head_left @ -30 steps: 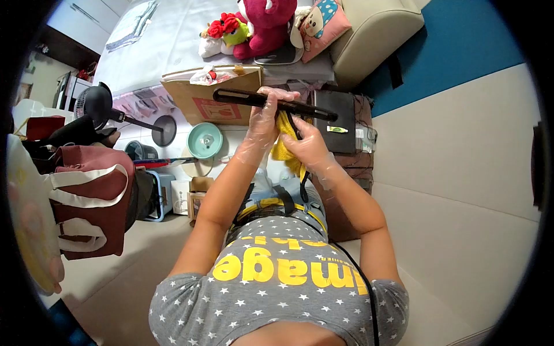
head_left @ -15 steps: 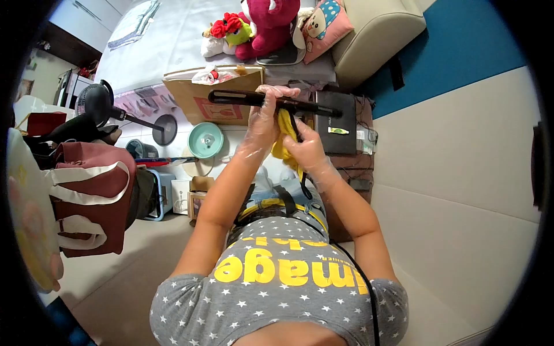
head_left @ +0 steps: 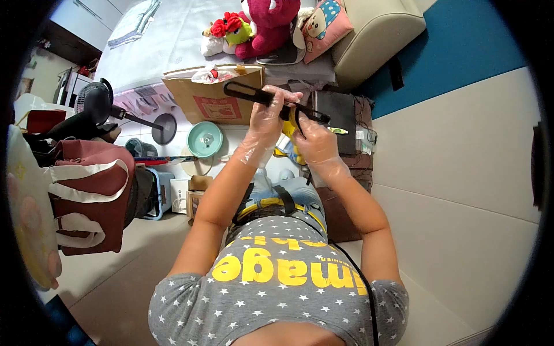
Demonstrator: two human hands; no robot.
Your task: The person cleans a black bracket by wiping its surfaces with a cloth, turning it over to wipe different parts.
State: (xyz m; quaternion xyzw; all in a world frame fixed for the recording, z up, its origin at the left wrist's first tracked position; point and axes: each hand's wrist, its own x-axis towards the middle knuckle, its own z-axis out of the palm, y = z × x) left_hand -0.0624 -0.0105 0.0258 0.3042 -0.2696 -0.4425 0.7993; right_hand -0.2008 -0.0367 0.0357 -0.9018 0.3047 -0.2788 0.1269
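Observation:
A long black bar-shaped object [head_left: 247,91] with a slotted left end is held up in front of my body, slanting down to the right. My left hand [head_left: 268,118], in a clear plastic glove, is wrapped round its middle. My right hand [head_left: 316,140], gloved the same way, is closed on a yellow cloth [head_left: 288,130] with a dark edge, close to the bar's right part. The cloth hangs between my two hands, partly hidden by the fingers.
Beyond my hands stand a cardboard box [head_left: 190,101] and a bed [head_left: 173,40] with plush toys. A green basin [head_left: 205,139], a black fan [head_left: 95,102] and a red bag [head_left: 92,190] are at the left. A black laptop [head_left: 337,112] lies on the right.
The bar has tilted further and shifted slightly right. My right hand has risen toward its right part, and the cloth has bunched up and hangs differently.

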